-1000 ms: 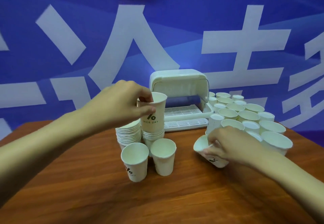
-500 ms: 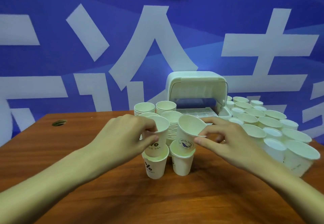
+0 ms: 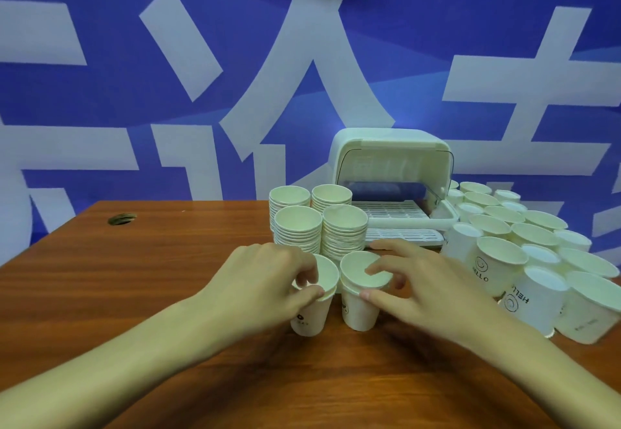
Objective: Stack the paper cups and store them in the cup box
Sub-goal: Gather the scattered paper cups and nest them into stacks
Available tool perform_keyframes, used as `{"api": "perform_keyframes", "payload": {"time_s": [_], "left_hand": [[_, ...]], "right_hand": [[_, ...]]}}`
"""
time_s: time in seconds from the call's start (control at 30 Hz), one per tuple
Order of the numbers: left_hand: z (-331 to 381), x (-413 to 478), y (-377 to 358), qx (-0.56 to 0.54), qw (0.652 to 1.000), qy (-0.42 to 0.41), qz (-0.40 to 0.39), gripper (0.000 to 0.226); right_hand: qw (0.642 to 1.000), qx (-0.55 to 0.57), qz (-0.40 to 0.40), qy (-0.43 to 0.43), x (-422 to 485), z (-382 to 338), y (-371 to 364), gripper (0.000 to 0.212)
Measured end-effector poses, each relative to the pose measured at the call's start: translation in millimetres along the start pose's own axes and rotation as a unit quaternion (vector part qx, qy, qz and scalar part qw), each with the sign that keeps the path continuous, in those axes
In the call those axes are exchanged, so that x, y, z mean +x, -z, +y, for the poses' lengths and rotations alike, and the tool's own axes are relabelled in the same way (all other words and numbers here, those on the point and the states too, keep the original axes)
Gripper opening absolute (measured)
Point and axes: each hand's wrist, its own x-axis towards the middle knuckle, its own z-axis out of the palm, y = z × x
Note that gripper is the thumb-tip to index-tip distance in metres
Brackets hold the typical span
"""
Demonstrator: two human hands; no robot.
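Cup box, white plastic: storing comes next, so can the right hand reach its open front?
Probably yes: nothing stands between the right hand, pinching a white paper cup, and the white plastic cup box.

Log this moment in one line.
left hand: pinches left cup rim | right hand: pinches right cup rim | stacks: four, behind | box: open | loose cups: right
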Motion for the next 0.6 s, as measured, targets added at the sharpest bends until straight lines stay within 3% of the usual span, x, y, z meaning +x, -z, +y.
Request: {"api": "perform_keyframes", "payload": {"time_s": [0.2, 0.43, 0.6], "left_hand": [[5.1, 0.4, -7.6, -0.001, 1.000, -0.006, -0.029, 0.019], [10.1, 5.1, -12.9, -0.011, 0.997, 0.003, -0.072, 0.019], [39.3, 34.1, 13.0, 0.017, 0.999, -0.033, 0.012, 0.024]], "right_hand": [[0.999, 0.012, 0.017, 0.036, 1.5, -11.8, -7.4, 0.040], [0.999, 0.048, 0.005, 0.007, 0.6, -12.9, -19.4, 0.030], [0.993, 0.064, 0.093, -0.029, -9.9, -1.2, -1.6, 0.044]]}}
